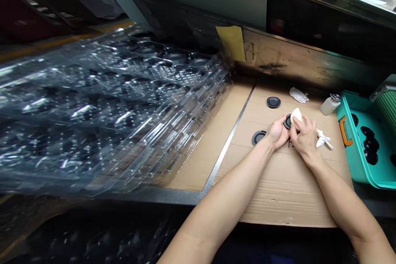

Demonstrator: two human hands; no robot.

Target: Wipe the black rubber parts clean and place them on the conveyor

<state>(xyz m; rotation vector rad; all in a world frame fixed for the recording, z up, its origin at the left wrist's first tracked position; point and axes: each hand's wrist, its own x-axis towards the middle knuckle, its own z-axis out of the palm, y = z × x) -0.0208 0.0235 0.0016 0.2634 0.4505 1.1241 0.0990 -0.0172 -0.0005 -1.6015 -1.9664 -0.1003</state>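
My left hand (279, 132) grips a round black disc (288, 121) at the middle of the cardboard sheet (284, 185), and part of the disc is hidden by my fingers. My right hand (305, 136) presses a white pad or folded cloth (296, 116) against that disc. Two more black discs lie flat on the cardboard: one (273, 102) beyond my hands, and one (258, 137) just left of my left hand. A crumpled white cloth (298, 95) lies at the far side, and a white rag (322, 140) is beside my right hand.
A small white pump bottle (329, 104) stands at the cardboard's far right corner. Right of it, a teal crate (349, 152) with an orange handle holds several black discs. A tall stack of clear blister trays (108, 107) fills the left, beyond a metal strip (227, 144).
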